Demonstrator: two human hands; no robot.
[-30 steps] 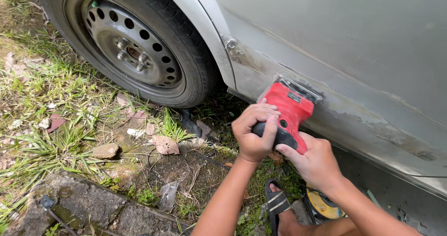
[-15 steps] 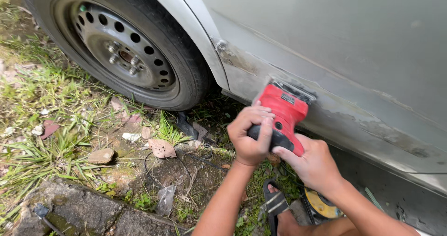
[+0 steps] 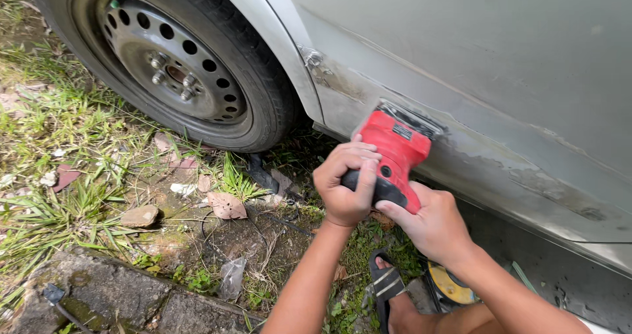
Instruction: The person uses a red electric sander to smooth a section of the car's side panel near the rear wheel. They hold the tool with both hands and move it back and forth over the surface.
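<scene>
Presently, findings as follows.
Tool: red sander (image 3: 395,153) with a boxy plastic body and black rubbery grip, pad end pressed against the lower car panel (image 3: 500,77) just behind the wheel arch.
Left hand: left hand (image 3: 347,179) curled closed over the black grip from above, fingers wrapped round it.
Right hand: right hand (image 3: 431,223) cupped under the rear of the sander, fingertips touching its red casing (how tightly it grips cannot be told).
Panel surface: dull silver paint, smooth above; along the bottom edge a rough, flaking band with grey and brown patches.
Wheel: black steel rim (image 3: 172,67) with a ring of round holes and exposed lug nuts, inside a worn rubber tyre (image 3: 263,90); cut off at the top edge.
Ground: patchy grass, bare soil, flat stones (image 3: 139,215) and a mossy concrete kerb (image 3: 118,294).
Obscured: sanding pad hidden against the panel; a sandalled foot (image 3: 388,291) and a yellow disc (image 3: 449,284) partly covered by the forearms.
</scene>
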